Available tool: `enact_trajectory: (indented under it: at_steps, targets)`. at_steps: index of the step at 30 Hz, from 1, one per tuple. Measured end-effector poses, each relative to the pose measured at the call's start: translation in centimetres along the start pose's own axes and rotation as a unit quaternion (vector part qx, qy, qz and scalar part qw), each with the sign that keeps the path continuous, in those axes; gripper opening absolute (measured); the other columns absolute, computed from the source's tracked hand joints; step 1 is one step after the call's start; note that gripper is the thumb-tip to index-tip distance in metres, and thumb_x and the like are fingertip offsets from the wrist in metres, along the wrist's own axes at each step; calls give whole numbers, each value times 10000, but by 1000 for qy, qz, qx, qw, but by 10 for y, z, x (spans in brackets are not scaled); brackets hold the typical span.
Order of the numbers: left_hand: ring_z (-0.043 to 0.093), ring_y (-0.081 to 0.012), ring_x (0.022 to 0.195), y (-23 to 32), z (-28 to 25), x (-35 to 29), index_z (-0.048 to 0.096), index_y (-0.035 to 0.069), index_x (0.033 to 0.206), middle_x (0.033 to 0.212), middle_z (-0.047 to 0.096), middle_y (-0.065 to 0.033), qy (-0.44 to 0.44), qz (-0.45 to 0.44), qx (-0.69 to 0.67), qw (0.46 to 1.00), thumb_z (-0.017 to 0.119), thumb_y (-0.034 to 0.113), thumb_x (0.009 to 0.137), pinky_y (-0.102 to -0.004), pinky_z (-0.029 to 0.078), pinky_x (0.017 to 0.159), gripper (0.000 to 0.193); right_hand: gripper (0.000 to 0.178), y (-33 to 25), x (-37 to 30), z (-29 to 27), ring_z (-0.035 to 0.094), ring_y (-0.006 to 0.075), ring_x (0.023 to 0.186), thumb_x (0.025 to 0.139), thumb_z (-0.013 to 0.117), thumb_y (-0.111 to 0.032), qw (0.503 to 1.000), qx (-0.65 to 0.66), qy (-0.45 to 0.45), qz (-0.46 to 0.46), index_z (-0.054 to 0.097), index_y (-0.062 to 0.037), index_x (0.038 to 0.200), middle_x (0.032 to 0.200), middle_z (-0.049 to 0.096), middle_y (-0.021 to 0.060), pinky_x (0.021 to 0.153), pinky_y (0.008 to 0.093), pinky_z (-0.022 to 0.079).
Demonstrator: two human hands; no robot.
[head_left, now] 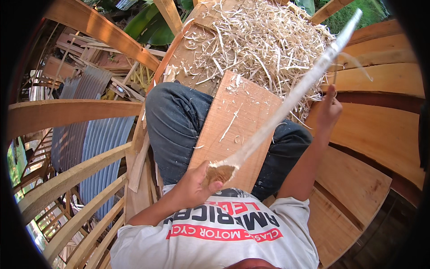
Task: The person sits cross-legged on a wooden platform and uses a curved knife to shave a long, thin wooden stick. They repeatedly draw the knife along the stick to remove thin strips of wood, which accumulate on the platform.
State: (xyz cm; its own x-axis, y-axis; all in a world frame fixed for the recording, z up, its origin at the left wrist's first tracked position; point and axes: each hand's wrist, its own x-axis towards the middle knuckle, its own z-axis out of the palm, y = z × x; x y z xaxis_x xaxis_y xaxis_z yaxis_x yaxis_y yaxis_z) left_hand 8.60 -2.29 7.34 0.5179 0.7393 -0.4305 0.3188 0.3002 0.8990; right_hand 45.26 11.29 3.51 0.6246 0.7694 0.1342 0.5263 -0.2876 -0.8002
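Observation:
My left hand (195,184) grips the near end of a long, thin pale wooden strip (286,105), which runs up and to the right and looks blurred from motion. A flat brown wooden board (244,116) lies across my lap on dark trousers, under the strip. My right hand (329,110) is out to the right beside the strip, fingers curled; something thin seems to sit in it, but I cannot make out what.
A big heap of pale wood shavings (264,40) covers the planks ahead. Curved wooden planks (380,125) rise on the right. Curved wooden ribs (67,112) and corrugated metal sheet (98,143) lie to the left, with scrap timber beyond.

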Motion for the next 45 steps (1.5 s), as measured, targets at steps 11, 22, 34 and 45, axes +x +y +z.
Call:
enact_trajectory:
  at_steps: [11,22,34,45]
  targets:
    - [560,-66,671,12,-26,18,491,-17,1199,902,630,-49,127,-54,-110,984,577,334,928,-213,468,495,451,525,-25,-112,5,425,190,396,804,687,-476,963,-57,-210,-158,555,-13,597,443,439,74,420,341,335]
    - [651,-184,782,24,-18,15,482,-61,1113,890,656,-172,117,0,34,993,609,328,908,-308,498,682,459,584,-45,-125,19,523,233,398,723,696,-596,942,-130,-215,-222,554,-49,574,445,485,76,410,326,396]
    - [643,-282,980,29,-10,11,409,-78,1238,1031,633,-228,58,7,20,998,565,350,929,-345,477,833,550,667,-27,-91,15,449,240,389,659,683,-680,949,-130,-115,-265,468,-58,549,436,409,68,400,324,357]
    - [649,-252,895,24,-4,6,416,-86,1185,938,636,-222,30,-9,6,999,560,355,932,-333,486,768,529,680,-12,-26,9,474,314,453,751,628,-657,979,-124,-49,-156,525,2,622,476,440,125,474,393,392]
